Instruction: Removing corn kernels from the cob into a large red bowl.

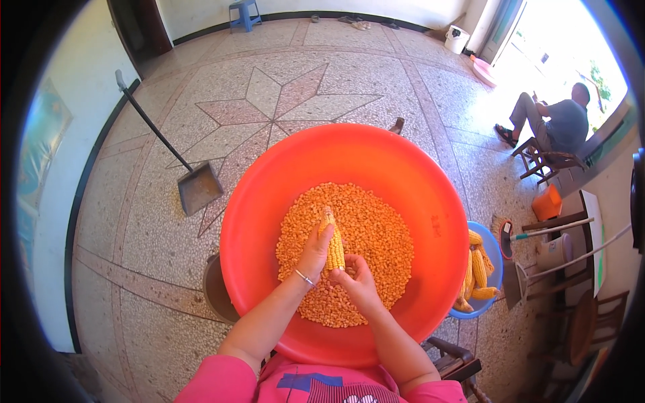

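My left hand point(315, 252) is wrapped around an ear of corn point(333, 245), whose tip points away from me. With thumb and fingers, my right hand point(356, 282) touches the near end of that ear. Both hands are over a large red plastic basin point(347, 146), which holds a wide heap of loose corn kernels point(380, 226). A band is around my left wrist. To the right of the basin, a blue basin point(496, 252) holds several ears of corn point(478, 269).
A long-handled dustpan point(200, 188) stands at left, a dark bucket point(216, 292) beside the red basin. At right are a seated person point(562, 118), an orange bin point(547, 202), a broom point(505, 239), another dustpan point(515, 284) and a wooden chair point(599, 322). A blue stool point(245, 15) stands at the far wall.
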A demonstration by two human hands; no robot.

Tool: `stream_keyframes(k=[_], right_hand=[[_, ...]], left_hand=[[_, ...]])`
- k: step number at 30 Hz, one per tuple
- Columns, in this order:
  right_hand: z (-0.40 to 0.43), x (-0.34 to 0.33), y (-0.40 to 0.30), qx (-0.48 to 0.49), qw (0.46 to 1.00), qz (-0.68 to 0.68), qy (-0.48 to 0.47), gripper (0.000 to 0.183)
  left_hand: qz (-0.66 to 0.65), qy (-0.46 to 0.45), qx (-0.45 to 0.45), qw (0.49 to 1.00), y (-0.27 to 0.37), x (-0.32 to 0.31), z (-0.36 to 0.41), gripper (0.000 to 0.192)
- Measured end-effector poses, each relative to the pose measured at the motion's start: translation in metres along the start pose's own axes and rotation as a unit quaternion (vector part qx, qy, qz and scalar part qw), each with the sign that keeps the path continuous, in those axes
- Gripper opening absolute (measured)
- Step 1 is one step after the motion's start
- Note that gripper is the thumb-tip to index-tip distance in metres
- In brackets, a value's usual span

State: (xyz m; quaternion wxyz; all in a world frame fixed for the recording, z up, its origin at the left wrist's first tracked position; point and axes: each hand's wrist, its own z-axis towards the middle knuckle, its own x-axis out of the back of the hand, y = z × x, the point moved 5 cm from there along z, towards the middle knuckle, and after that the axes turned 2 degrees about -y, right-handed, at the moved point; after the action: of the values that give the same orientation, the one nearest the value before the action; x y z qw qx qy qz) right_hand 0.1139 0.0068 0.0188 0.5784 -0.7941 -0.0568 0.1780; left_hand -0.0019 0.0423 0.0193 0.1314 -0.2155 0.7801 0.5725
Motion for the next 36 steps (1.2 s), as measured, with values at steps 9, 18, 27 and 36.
stream_keyframes(k=[9,18,27,36], right_hand=[[0.001,0.023,0.011,0.058,0.993,-0.073,0.079,0.02],[-0.014,0.007,-0.037,0.254,0.869,-0.393,0.159,0.017],[-0.013,0.003,-0.033,0.271,0.86,-0.401,0.162,0.015],[-0.008,-0.009,-0.033,0.328,0.805,-0.474,0.14,0.016]], left_hand=[[-0.077,0.038,0.041,0.995,-0.001,0.011,0.003,0.035],[-0.044,0.061,0.008,0.997,0.004,0.007,0.0,0.036],[0.003,0.103,-0.032,0.994,0.001,0.008,-0.002,0.041],[-0.051,0.137,-0.042,0.988,-0.008,0.023,0.006,0.039]])
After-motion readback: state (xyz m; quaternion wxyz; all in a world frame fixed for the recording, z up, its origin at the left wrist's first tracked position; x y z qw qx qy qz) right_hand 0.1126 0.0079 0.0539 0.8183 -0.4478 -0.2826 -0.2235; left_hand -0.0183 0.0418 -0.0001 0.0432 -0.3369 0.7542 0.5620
